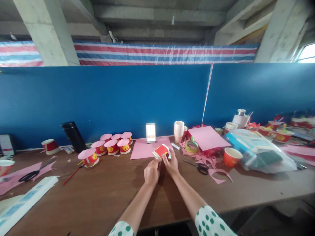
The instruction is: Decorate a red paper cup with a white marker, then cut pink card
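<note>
Both my hands meet over the middle of the brown table. My left hand is closed, pinching the lower edge of a small red paper cup lying tilted on its side. My right hand grips the same cup from the right, fingers curled round its rim. A pink paper sheet lies just behind the cup. Several upturned red cups with pink paper discs stand in a cluster to the left.
Black scissors and pink scraps lie right of my hands, near a tape roll, an orange cup and a stack of white cups. Left: black flask, second scissors, power strip. A blue partition backs the table.
</note>
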{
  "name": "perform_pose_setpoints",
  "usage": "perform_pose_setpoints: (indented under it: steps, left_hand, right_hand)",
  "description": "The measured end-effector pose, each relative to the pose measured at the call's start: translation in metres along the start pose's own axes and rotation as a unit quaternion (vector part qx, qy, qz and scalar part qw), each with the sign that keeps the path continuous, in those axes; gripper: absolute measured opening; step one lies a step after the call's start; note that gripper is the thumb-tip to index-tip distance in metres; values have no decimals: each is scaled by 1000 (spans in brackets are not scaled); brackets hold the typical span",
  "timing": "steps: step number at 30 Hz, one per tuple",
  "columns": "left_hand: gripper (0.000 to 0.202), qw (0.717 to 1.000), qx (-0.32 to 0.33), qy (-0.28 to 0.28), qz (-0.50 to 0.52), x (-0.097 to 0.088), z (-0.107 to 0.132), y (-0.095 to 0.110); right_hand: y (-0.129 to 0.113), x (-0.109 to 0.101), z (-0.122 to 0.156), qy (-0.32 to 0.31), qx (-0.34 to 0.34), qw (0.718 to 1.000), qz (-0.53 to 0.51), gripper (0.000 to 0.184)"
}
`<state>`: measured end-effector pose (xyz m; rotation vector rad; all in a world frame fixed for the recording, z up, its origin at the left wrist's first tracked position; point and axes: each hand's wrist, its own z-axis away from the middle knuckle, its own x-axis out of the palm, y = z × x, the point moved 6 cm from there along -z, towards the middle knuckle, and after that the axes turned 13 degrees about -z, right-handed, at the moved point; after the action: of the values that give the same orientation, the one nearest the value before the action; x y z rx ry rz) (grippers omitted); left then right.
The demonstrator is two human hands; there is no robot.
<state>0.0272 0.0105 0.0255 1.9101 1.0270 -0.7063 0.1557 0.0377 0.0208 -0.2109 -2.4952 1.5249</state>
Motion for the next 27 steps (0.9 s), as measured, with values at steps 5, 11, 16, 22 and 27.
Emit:
perform_pose_setpoints:
  steps: [5, 11, 16, 22, 27]
  left_hand:
    - [18, 1000, 12, -18, 7, 6, 0, 0]
    - [15, 998, -2, -5, 58, 7, 0, -3]
    - [15, 988, -35, 7, 149, 7, -1, -9]
    - [15, 937, -182, 80, 288, 10, -6, -54]
    - [27, 860, -263, 108, 424, 22, -7, -79]
  right_hand:
    - [6, 2, 0, -2, 13, 999, -34, 58]
    - [8, 0, 0, 24, 16, 998, -53, 67]
    - [9, -5, -2, 46, 24, 996, -74, 70]
    - [15, -4, -5, 45, 41, 992, -108, 70]
    - [11, 4, 1, -12, 39, 993, -114, 73]
